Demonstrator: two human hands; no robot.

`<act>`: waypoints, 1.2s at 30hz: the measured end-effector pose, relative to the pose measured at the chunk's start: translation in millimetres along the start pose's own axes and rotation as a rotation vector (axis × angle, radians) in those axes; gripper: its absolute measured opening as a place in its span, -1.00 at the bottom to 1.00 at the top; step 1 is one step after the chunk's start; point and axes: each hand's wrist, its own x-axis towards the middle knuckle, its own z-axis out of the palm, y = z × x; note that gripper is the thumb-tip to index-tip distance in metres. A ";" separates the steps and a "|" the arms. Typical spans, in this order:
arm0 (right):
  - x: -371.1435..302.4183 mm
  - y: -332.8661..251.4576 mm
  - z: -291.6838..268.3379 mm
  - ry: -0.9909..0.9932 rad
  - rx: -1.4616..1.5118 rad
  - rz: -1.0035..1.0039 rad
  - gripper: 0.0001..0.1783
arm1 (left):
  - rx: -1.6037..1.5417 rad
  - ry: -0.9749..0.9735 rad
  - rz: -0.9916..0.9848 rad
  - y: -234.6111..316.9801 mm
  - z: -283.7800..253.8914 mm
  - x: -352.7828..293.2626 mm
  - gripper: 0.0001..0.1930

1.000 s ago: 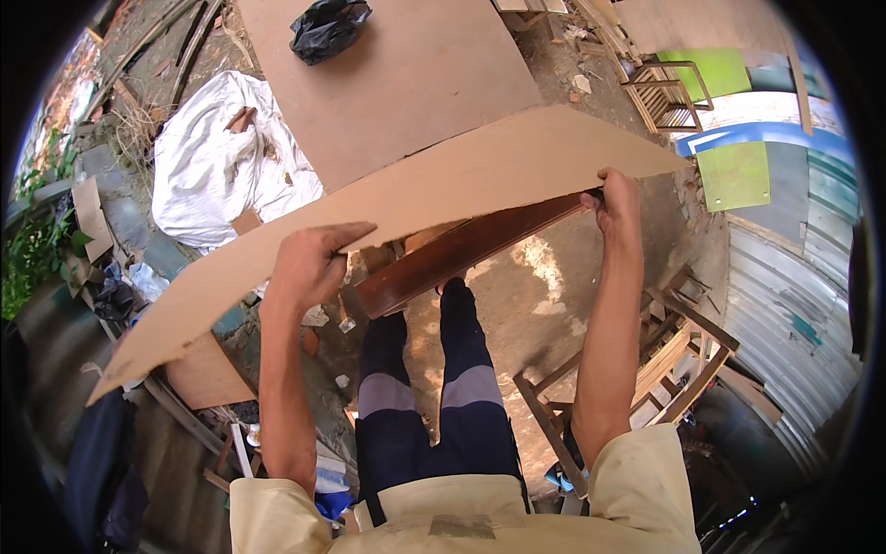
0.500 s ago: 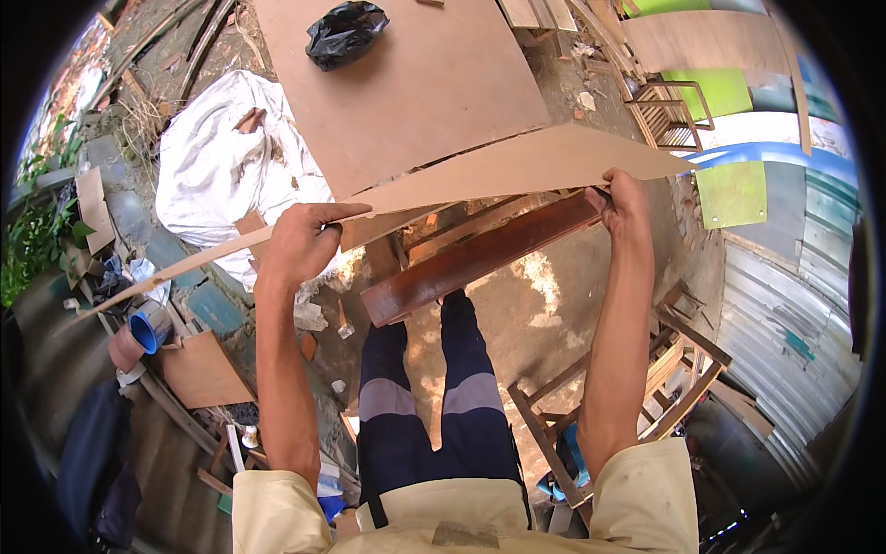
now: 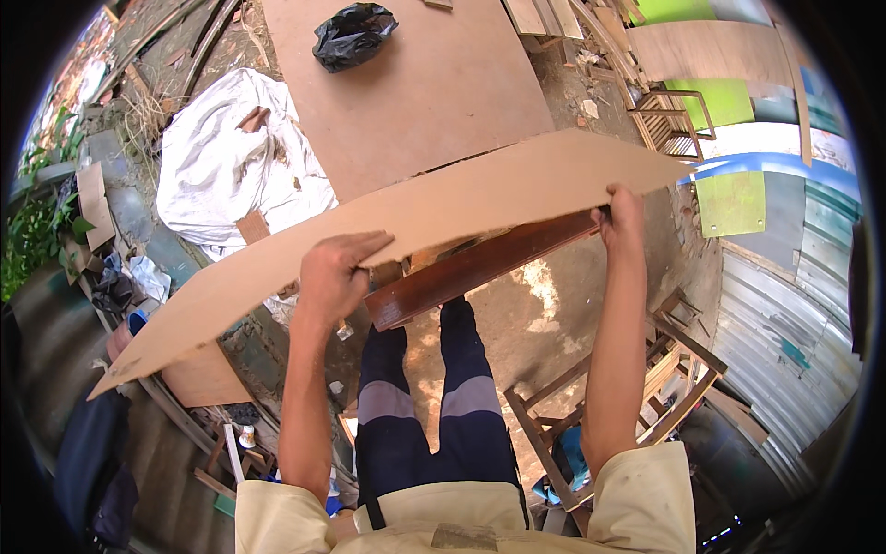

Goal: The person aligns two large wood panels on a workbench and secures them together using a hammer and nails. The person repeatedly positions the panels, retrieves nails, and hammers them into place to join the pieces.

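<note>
Both hands hold a long, thin brown board (image 3: 443, 198), which spans from far left to right in front of me. Its near edge is in my left hand (image 3: 337, 277), with the fingers laid over the top face and the thumb side hidden. Toward the board's right end, my right hand (image 3: 622, 217) is closed on the same edge, close to the end of a varnished reddish-brown wooden piece (image 3: 489, 263). That piece runs slantwise under the board, and the board hides what it joins. A larger brown sheet (image 3: 443, 83) lies flat beyond.
A crumpled black plastic bag (image 3: 354, 37) rests on the larger sheet. White cloth (image 3: 231, 157) is heaped at left. A wooden frame (image 3: 535, 425) stands by my right leg, and corrugated metal sheets (image 3: 775, 342) line the right side. A small slatted wooden piece (image 3: 664, 125) stands far right.
The board has tilted so that more of its top face shows, and its left end has swung down and nearer. My left hand has moved right and toward me; my right hand has shifted slightly.
</note>
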 end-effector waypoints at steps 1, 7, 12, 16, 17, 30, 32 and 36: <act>-2.1 12.6 -8.4 0.003 0.018 0.005 -0.63 | 0.032 0.014 0.034 0.7 5.7 -7.4 -0.39; -20.5 79.3 -47.0 0.074 0.124 -0.033 -0.74 | 0.125 0.008 0.089 6.5 55.4 -61.5 -0.29; -22.1 105.1 -62.8 0.084 0.080 0.016 -0.61 | 0.100 -0.021 0.038 2.7 87.6 -92.3 -0.25; -17.7 118.4 -70.7 0.090 0.085 0.010 -0.54 | 0.108 -0.025 0.013 -2.2 108.4 -107.1 -0.22; -18.2 123.7 -72.0 0.116 0.076 0.001 -0.54 | 0.102 -0.026 0.007 -3.3 113.7 -110.0 -0.21; -14.9 186.5 -90.2 0.258 0.039 0.123 -0.51 | 0.112 -0.075 -0.017 -21.1 174.7 -150.3 -0.15; -13.4 193.5 -94.6 0.280 0.048 0.118 -0.51 | 0.111 -0.078 -0.010 -20.7 177.6 -150.7 -0.15; -16.8 184.8 -88.1 0.246 0.025 0.117 -0.52 | 0.176 -0.113 -0.007 -24.2 171.9 -152.3 -0.16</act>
